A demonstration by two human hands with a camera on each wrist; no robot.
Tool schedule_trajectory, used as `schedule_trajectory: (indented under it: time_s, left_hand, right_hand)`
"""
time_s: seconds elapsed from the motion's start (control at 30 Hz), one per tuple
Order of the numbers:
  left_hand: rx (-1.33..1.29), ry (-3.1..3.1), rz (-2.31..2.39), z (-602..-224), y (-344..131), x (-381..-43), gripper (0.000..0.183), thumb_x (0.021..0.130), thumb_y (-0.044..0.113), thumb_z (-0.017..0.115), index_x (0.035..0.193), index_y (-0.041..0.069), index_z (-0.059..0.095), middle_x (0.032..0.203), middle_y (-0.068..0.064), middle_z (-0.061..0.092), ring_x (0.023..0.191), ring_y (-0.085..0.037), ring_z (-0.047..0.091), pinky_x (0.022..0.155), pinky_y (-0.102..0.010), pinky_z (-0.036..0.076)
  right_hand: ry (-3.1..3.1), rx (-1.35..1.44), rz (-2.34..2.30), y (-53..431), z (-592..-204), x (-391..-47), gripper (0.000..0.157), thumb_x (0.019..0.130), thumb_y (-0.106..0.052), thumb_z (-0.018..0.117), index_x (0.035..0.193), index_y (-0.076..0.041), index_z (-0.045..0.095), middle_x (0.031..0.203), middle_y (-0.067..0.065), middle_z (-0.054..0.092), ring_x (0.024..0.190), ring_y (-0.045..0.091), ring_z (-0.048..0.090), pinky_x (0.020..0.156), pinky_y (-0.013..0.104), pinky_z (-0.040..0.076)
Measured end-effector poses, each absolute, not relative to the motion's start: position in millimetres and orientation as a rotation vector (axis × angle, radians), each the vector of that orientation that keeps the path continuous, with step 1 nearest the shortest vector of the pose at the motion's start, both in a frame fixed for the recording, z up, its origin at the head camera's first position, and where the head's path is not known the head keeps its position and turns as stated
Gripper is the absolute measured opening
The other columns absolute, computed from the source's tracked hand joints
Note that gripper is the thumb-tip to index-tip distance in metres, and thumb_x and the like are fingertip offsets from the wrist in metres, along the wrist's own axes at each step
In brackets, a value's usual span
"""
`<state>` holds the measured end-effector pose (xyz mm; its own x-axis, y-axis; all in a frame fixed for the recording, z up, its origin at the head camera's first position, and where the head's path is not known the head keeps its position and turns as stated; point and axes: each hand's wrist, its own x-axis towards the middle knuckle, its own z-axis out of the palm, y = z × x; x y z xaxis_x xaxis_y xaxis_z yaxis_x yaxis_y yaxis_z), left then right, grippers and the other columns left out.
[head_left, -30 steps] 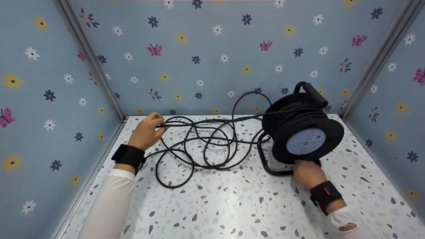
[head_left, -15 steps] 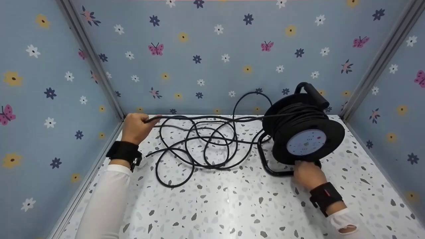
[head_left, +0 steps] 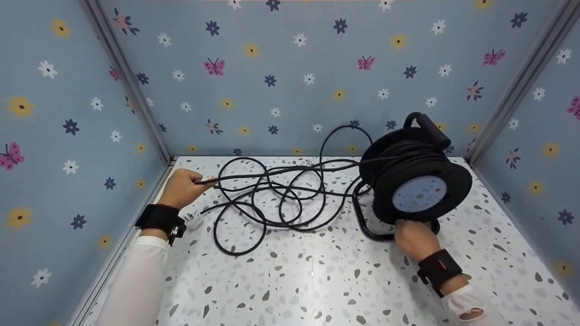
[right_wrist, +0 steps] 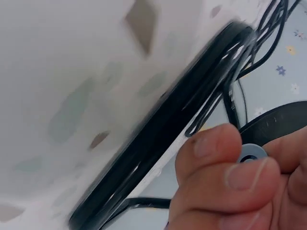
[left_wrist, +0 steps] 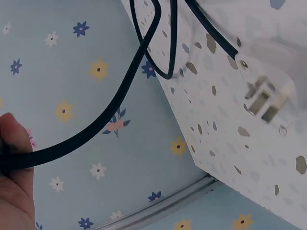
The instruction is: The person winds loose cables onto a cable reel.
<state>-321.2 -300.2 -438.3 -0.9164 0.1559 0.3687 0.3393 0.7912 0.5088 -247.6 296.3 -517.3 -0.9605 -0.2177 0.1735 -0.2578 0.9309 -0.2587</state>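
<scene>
Thumb and fingers of my left hand grip a black cable, which runs right to the black cable reel. Its wound drum leans back on a tubular frame, and a pale disc with sockets faces forward. At the bottom of the front flange, my right hand holds a small round grey knob in curled fingers, mostly hidden by them. Loose loops of cable lie on the floor between both hands. A clear plug at the cable's end lies below my left hand.
Blue flowered panels stand behind and on both sides, joined by grey metal corner strips. The floor is white with grey speckles. The reel's carrying handle points up near the back panel.
My left hand shifts left along the cable, then lowers toward me with it. Some loops on the floor change shape. My right hand moves slightly left at the bottom of the reel.
</scene>
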Motion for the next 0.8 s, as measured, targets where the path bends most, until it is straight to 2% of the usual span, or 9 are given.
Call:
schedule_trajectory:
  time_s: [0.07,0.17,0.3,0.37,0.5,0.6,0.73,0.8]
  left_hand:
    - [-0.403,-2.710,-0.886,-437,-294,-321,0.068,0.097,0.030,0.083,0.055,0.022,0.030,0.055,0.012,0.019,0.051,-0.009,0.023,0.057,-0.027,0.025]
    - [-0.466,-2.737,-0.966,-434,-284,-320,0.064,0.099,0.029,0.081,0.057,0.022,0.033,0.056,0.012,0.022,0.051,-0.009,0.025,0.058,-0.026,0.026]
    - [-0.551,-2.689,-1.220,-430,-273,-319,0.056,0.099,0.021,0.078,0.064,0.020,0.036,0.060,0.010,0.027,0.054,-0.007,0.027,0.062,-0.026,0.030]
    - [-0.593,-2.627,-1.377,-430,-269,-319,0.050,0.100,0.016,0.076,0.067,0.015,0.037,0.063,0.009,0.029,0.056,-0.006,0.027,0.064,-0.026,0.030]
    - [-0.717,-2.492,-1.575,-428,-260,-323,0.039,0.106,0.007,0.057,0.071,0.001,0.039,0.067,0.008,0.030,0.060,-0.006,0.027,0.066,-0.027,0.028]
    - [-0.778,-2.461,-1.583,-427,-253,-326,0.038,0.109,0.005,0.046,0.073,-0.005,0.039,0.068,0.007,0.030,0.061,-0.006,0.026,0.067,-0.027,0.026]
    - [-0.783,-2.488,-1.512,-428,-245,-328,0.040,0.111,0.006,0.047,0.073,-0.002,0.040,0.068,0.006,0.031,0.061,-0.007,0.026,0.068,-0.028,0.026]
    - [-0.777,-2.504,-1.473,-429,-240,-330,0.041,0.113,0.008,0.049,0.073,0.000,0.041,0.069,0.005,0.032,0.061,-0.007,0.026,0.069,-0.028,0.027]
  right_hand:
    - [-3.023,0.286,0.541,288,-512,-248,0.036,0.110,-0.013,0.042,0.097,0.004,0.071,0.070,0.013,0.062,0.059,0.031,0.060,0.056,0.051,0.052]
    - [-3.093,0.171,0.684,276,-504,-248,0.042,0.114,-0.025,0.042,0.095,-0.001,0.070,0.070,0.009,0.058,0.060,0.027,0.058,0.059,0.047,0.051]
    - [-3.091,0.160,0.735,263,-492,-248,0.042,0.113,-0.029,0.044,0.089,-0.005,0.068,0.071,0.009,0.057,0.062,0.026,0.057,0.063,0.048,0.051]
    - [-3.073,0.173,0.747,258,-486,-247,0.042,0.114,-0.030,0.045,0.090,-0.005,0.069,0.075,0.012,0.061,0.065,0.028,0.059,0.068,0.051,0.054]
    - [-3.035,0.192,0.793,252,-476,-247,0.040,0.114,-0.030,0.047,0.093,-0.004,0.069,0.087,0.016,0.068,0.076,0.031,0.065,0.077,0.057,0.056]
    - [-3.014,0.209,0.833,250,-468,-249,0.039,0.114,-0.030,0.047,0.085,-0.009,0.063,0.081,0.012,0.064,0.073,0.029,0.063,0.072,0.050,0.055]
    - [-2.998,0.236,0.858,247,-458,-251,0.043,0.114,-0.032,0.047,0.075,-0.017,0.051,0.069,0.002,0.049,0.064,0.023,0.055,0.064,0.041,0.048]
    - [-2.989,0.254,0.857,247,-452,-251,0.045,0.115,-0.032,0.047,0.073,-0.018,0.049,0.067,-0.001,0.044,0.062,0.022,0.052,0.064,0.040,0.047]
